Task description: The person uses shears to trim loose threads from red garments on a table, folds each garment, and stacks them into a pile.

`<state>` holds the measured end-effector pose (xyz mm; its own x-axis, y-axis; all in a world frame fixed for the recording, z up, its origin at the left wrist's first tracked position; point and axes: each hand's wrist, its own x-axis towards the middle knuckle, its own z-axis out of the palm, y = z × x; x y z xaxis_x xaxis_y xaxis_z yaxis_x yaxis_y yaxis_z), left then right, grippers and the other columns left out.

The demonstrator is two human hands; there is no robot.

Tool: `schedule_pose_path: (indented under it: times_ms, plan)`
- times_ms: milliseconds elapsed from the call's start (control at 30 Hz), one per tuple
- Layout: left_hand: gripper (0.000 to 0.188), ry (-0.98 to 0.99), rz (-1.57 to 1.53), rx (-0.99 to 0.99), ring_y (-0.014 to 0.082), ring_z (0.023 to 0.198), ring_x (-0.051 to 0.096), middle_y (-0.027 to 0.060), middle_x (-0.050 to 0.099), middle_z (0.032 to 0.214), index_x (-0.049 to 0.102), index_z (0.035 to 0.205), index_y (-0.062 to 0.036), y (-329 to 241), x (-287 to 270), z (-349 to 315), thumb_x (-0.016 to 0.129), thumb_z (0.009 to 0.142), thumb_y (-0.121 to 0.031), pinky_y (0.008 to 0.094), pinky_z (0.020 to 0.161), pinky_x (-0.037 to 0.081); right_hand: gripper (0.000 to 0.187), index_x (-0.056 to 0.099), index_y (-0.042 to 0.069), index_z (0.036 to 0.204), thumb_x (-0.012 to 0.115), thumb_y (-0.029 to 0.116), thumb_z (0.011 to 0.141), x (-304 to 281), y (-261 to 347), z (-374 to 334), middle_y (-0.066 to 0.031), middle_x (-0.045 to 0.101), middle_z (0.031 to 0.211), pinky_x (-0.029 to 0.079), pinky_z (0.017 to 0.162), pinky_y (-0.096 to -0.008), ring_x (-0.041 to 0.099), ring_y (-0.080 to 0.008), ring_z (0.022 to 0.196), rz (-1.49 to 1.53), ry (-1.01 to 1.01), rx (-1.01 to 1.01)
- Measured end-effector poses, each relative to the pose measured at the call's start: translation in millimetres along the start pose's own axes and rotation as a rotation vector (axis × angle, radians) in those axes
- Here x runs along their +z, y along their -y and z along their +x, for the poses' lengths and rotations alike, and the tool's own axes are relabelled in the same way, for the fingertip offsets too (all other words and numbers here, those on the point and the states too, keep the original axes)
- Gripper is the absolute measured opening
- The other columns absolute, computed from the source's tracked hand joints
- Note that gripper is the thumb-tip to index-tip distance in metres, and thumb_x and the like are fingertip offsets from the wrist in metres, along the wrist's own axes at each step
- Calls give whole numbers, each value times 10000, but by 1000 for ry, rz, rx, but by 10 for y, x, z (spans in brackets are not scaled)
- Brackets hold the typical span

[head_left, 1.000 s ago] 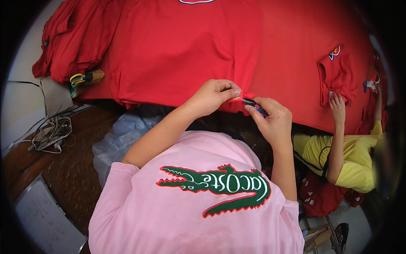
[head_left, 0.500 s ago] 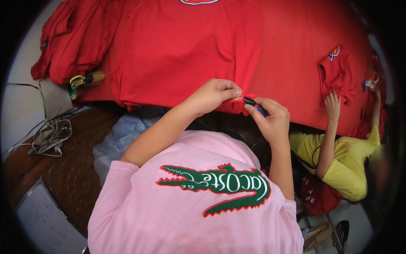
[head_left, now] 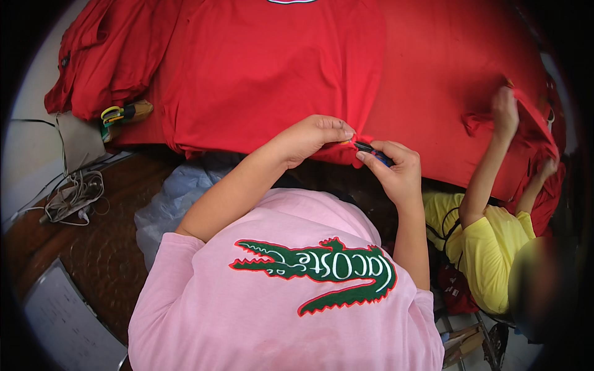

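Background: a dark brown patterned floor (head_left: pixel 93 260) is seen at lower left. A tangle of grey cables (head_left: pixel 71 198) is laid on it, with a crumpled clear plastic bag (head_left: pixel 170 201) nearby. A pale flat board (head_left: pixel 62 321) is placed at the lower-left corner. Light is even.

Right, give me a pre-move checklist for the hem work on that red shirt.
1. Left hand pinching the hem of the red shirt: ok.
2. Right hand gripping the small dark tool: ok.
3. Tool tip at the pinched hem: ok.
4. Tool's working end open or closed: cannot tell, too small.
5. Shirt lying flat on the table: ok.
6. Co-worker's hand apart from the pinched spot: ok, it lifts other red cloth at the right.
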<state>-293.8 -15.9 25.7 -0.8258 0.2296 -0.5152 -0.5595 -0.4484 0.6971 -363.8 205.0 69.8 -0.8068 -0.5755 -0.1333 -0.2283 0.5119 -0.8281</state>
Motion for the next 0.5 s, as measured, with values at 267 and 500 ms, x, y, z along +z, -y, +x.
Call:
schedule_pose_path:
  times_ms: [267,500]
  plan:
    - [248,-15,38,20,94,1028,628,16,707,1040,713,1118,-15,-4,27,-10,660,1021,-237,257,973,459,217,761,-6,989,812,187,904,19,-166,-36,-37,698,781,474,601,-283,623,-125,670,279,-5,118]
    - [289,86,-554,285,158,1205,602,39,681,1220,652,1261,-26,-80,-185,-392,525,1082,-213,340,1107,428,364,637,17,1277,761,87,942,9,-328,-2,-6,643,1023,381,625,-159,426,0,647,616,-158,74]
